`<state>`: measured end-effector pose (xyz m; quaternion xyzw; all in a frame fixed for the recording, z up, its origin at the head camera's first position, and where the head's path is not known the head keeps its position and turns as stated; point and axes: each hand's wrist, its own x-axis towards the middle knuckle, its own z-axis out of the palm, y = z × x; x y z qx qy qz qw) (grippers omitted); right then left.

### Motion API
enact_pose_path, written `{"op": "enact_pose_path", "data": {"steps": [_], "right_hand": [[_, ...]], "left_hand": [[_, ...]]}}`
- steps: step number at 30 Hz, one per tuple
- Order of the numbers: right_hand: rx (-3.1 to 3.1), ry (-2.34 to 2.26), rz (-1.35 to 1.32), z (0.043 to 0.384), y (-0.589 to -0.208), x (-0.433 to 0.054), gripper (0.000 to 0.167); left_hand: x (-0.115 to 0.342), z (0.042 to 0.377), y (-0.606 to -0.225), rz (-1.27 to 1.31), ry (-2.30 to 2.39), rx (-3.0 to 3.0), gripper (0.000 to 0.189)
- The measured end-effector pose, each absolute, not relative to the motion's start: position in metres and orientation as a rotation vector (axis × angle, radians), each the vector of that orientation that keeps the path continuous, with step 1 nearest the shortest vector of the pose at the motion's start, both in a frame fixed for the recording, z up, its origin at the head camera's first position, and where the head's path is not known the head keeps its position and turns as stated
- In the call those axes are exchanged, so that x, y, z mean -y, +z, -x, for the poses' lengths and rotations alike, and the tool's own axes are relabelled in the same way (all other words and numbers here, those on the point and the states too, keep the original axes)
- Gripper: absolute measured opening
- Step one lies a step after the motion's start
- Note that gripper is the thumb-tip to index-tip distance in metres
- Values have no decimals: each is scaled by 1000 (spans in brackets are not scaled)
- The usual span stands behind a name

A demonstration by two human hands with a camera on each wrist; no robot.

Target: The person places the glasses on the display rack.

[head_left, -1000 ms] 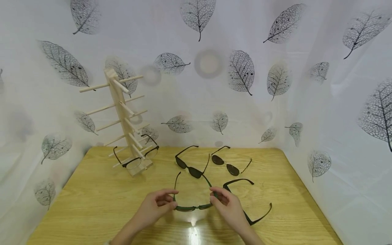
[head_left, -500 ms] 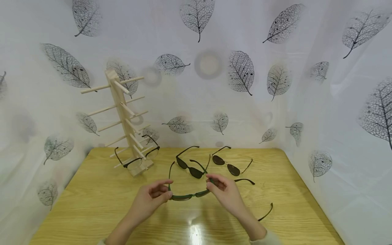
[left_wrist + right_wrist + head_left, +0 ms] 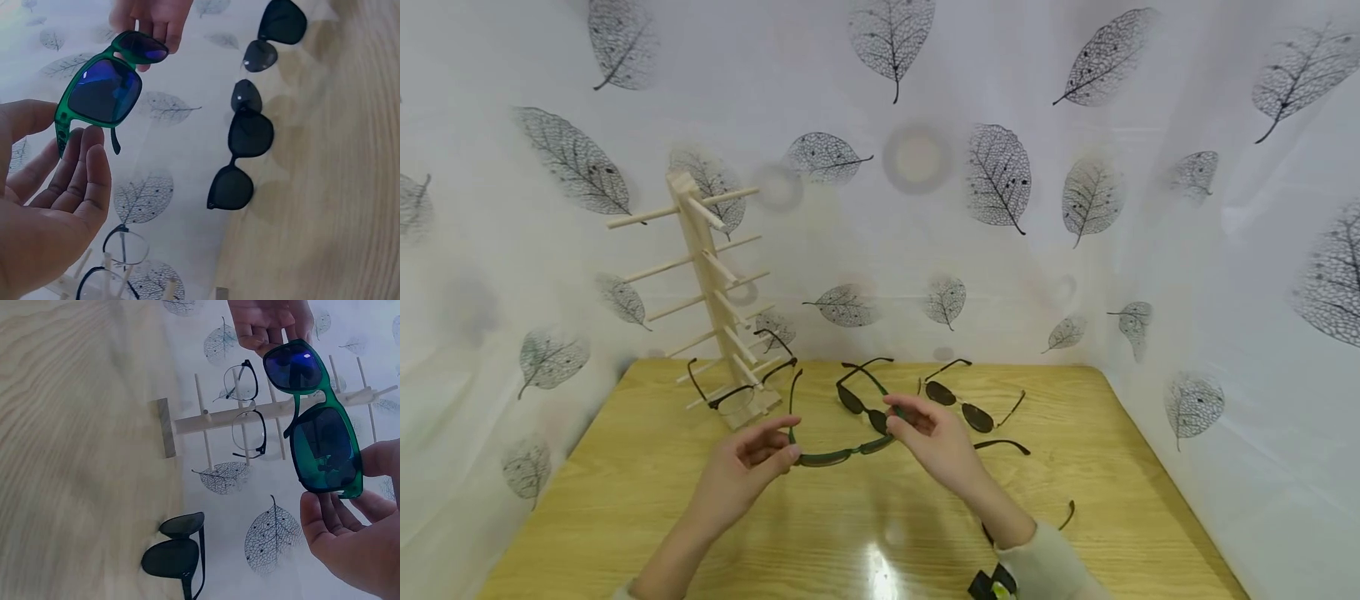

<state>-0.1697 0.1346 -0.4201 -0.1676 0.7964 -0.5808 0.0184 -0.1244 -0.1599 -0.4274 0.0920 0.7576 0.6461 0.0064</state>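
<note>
Green-framed sunglasses [image 3: 826, 458] with dark, bluish lenses are held up over the table, temples unfolded and pointing away from me. My left hand [image 3: 741, 475] pinches their left hinge corner between thumb and fingers. At the opposite corner my right hand [image 3: 940, 442] grips the other temple near its hinge. Both wrist views show the green sunglasses [image 3: 105, 90] spanning the two hands. To the left stands a wooden peg rack [image 3: 707, 275]; black half-rim eyeglasses [image 3: 721, 402] hang on its lowest pegs. Behind my right hand lie black sunglasses [image 3: 852, 400], partly hidden.
Thin metal-framed sunglasses [image 3: 977, 417] lie at the back right of the wooden table [image 3: 820, 533]. Another dark pair [image 3: 1002, 446] lies at the right, mostly covered by my right arm. A leaf-printed white curtain [image 3: 910, 242] encloses the back and sides.
Both hands have lifted the green sunglasses and carried them forward and left, toward the rack. My right forearm now covers more of the dark pair at the right.
</note>
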Motion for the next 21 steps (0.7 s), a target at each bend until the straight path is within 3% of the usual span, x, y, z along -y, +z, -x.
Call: {"op": "enact_pose_path", "data": {"steps": [11,21], "right_hand": [[-2438,-1821,677,187,-402,-116,37],[-2387,-1805,699,203,-389,-92,34]], "left_hand": [[175,124,-415,-367,2058,-2509,37],[190,121,-405,-285,2131,-2538,36]]}}
